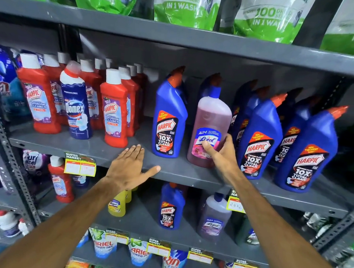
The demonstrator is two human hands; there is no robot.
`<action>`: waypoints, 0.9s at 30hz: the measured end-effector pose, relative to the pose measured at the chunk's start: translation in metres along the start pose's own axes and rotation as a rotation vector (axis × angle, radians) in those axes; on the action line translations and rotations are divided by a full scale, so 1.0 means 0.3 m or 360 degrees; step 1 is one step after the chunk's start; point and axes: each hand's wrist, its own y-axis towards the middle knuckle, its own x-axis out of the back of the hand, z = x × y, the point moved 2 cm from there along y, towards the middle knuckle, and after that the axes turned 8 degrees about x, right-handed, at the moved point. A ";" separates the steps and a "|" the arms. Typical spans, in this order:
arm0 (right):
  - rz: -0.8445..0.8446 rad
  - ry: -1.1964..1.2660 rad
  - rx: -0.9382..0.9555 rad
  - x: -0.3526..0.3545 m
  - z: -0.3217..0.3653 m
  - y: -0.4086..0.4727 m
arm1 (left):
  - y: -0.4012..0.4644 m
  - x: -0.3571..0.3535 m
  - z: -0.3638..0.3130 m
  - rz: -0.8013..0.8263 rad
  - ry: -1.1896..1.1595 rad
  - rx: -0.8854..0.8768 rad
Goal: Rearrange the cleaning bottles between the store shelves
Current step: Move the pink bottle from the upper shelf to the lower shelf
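Note:
A pink Lizol bottle (211, 123) with a blue cap stands upright on the grey middle shelf (100, 150), among blue Harpic bottles. My right hand (222, 155) wraps its lower right side, thumb across the label. My left hand (128, 168) lies flat with spread fingers on the shelf's front edge, holding nothing. One blue Harpic bottle (168, 121) stands just left of the Lizol; several more (258, 139) crowd the right. Red Harpic bathroom cleaner bottles (115, 109) and a Domex bottle (76, 105) fill the left.
Green detergent pouches (179, 7) sit on the top shelf. The shelf below holds a yellow Lizol bottle (117, 204), a blue Harpic bottle (171, 208), a purple Lizol bottle (214, 219) and a red bottle (60, 180). Yellow price tags (79, 166) hang on shelf edges.

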 end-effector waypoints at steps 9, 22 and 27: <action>-0.0111 -0.0157 0.0103 0.028 0.072 -0.167 | -0.164 -0.056 0.003 -0.0325 0.0080 -0.0171; -0.0272 -0.0285 0.0180 0.077 0.122 -0.512 | -0.426 -0.300 0.016 -0.0202 0.0041 -0.0353; -0.0259 -0.0387 0.0013 0.073 -0.027 -0.651 | -0.428 -0.409 0.048 -0.0082 0.0031 -0.0348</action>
